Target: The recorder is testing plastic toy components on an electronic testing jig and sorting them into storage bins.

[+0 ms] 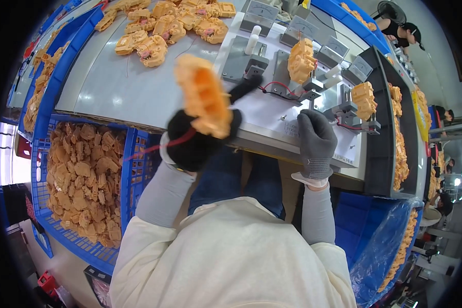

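My left hand [197, 141], in a black glove, holds up an orange plastic housing [203, 95], blurred by motion, above the table's front edge. A red wire [161, 146] trails from it past my wrist. One black-gloved finger points out toward the test fixture. My right hand [315, 138], in a grey glove, is at the fixture's front part with its fingers curled together; whatever may be between them is hidden. The white fixture plate [272, 119] bears metal clamps and meters [299, 28]. Two more orange housings, one central [302, 60] and one on the right [364, 100], sit in its clamps.
Several orange housings [169, 28] lie at the table's back left. A blue crate [128, 174] full of orange parts stands at the lower left. Right of the fixture is a dark grey bin [374, 169]; below it, a blue box [351, 213] with plastic film.
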`<state>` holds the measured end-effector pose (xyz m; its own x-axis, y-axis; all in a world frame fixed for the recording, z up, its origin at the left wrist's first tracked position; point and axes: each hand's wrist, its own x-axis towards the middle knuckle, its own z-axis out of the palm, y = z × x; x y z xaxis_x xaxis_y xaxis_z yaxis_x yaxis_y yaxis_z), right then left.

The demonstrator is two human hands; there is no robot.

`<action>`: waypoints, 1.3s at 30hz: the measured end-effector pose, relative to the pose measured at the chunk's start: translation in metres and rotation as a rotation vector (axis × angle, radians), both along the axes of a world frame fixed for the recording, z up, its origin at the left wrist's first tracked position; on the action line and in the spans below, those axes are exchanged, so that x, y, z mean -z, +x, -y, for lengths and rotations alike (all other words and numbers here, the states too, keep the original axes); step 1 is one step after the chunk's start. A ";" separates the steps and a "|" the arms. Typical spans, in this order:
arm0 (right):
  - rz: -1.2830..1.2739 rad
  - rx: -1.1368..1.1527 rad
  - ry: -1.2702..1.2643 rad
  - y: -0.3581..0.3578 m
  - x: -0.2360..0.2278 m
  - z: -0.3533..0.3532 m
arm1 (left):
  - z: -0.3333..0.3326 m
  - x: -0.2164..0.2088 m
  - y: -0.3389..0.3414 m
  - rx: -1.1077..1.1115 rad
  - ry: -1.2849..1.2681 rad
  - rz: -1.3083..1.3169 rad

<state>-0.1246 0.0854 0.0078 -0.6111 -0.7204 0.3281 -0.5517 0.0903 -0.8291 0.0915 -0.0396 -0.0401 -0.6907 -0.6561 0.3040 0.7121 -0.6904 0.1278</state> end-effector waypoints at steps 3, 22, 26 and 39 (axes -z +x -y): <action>-0.019 0.001 -0.043 -0.002 0.005 0.000 | -0.020 -0.016 -0.044 0.184 -0.079 0.164; -0.169 -0.071 -0.064 0.001 -0.010 -0.004 | -0.015 -0.049 -0.093 0.126 -0.054 0.157; -0.211 -0.061 -0.132 -0.004 -0.004 -0.004 | -0.018 -0.043 -0.091 -0.494 -1.042 0.836; -0.170 -0.101 -0.108 -0.002 -0.008 -0.005 | -0.016 -0.067 -0.070 -0.084 -0.365 0.579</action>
<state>-0.1263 0.0908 0.0162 -0.4674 -0.7300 0.4987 -0.6859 -0.0565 -0.7255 0.0218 -0.0240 0.0270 -0.7600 -0.6400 0.1131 0.5080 -0.4764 0.7177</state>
